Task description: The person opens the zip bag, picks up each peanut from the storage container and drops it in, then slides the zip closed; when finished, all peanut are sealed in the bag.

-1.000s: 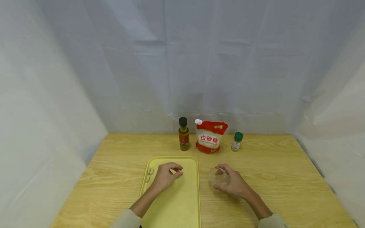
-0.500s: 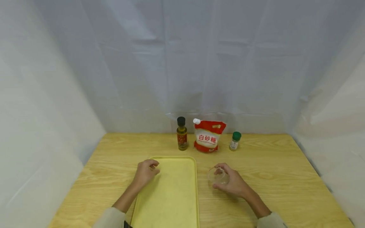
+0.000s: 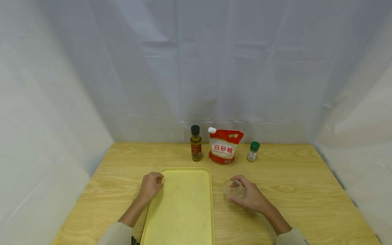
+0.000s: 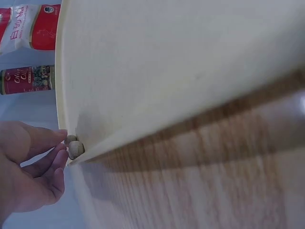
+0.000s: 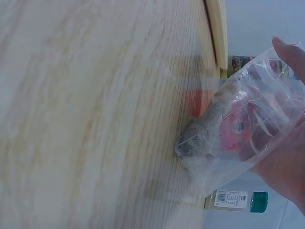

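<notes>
In the left wrist view my left hand [image 4: 33,162] reaches into the tray's far left corner. Its thumb and fingertips close around a peanut there; more peanuts [image 4: 76,149] lie against them. The head view shows this left hand [image 3: 150,187] over the rim of the yellow tray [image 3: 183,211], covering the peanuts. Right of the tray, my right hand [image 3: 249,195] holds a clear plastic bag [image 3: 234,190] with its mouth spread. Through the bag [image 5: 238,129] in the right wrist view, brownish lumps show at the bottom, probably peanuts.
Along the back of the wooden table [image 3: 294,190] stand an olive oil bottle [image 3: 196,146], a red and white sugar pouch [image 3: 225,148] and a small green-capped jar [image 3: 252,152]. White sheeting [image 3: 196,68] encloses the back and sides.
My left hand has moved left from above the tray's middle to its far left corner, over the peanuts seen there earlier. The right hand and its bag have stayed put.
</notes>
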Demonstrator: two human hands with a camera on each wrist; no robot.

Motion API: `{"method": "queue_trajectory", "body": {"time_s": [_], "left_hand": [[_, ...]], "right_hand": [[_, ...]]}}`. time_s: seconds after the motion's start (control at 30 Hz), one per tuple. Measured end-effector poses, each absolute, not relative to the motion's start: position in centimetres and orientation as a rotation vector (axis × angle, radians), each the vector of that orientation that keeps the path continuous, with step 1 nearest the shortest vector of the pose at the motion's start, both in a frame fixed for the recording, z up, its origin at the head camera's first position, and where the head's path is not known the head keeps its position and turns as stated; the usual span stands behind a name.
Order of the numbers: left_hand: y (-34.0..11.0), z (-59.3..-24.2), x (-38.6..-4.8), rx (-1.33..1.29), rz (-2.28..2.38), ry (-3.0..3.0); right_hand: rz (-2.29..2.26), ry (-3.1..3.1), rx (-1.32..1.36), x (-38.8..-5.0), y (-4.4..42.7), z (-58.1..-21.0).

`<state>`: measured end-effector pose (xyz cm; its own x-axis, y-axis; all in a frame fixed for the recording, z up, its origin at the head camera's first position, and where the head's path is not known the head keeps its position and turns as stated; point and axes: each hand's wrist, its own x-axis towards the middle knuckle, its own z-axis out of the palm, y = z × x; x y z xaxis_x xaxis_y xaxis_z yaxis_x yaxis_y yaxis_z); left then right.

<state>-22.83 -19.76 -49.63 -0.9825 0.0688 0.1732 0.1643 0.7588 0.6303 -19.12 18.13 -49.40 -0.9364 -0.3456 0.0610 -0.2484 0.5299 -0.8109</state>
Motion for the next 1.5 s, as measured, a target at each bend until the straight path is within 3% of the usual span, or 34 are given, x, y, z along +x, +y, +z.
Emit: {"method": "queue_trajectory", "body": {"time_s": [1.0,1.5], "left_hand": [[-19.3,-49.6,-23.1,-0.331,-0.844,-2.895],[-16.7,-47.4,-22.8,-0.448,-1.220,-2.776]], "right_hand": [[-1.375,2.645,-0.479,-19.1,17.9,-49.5],[-1.370,2.660,-0.479,-19.1,18.0,-49.5]]}}
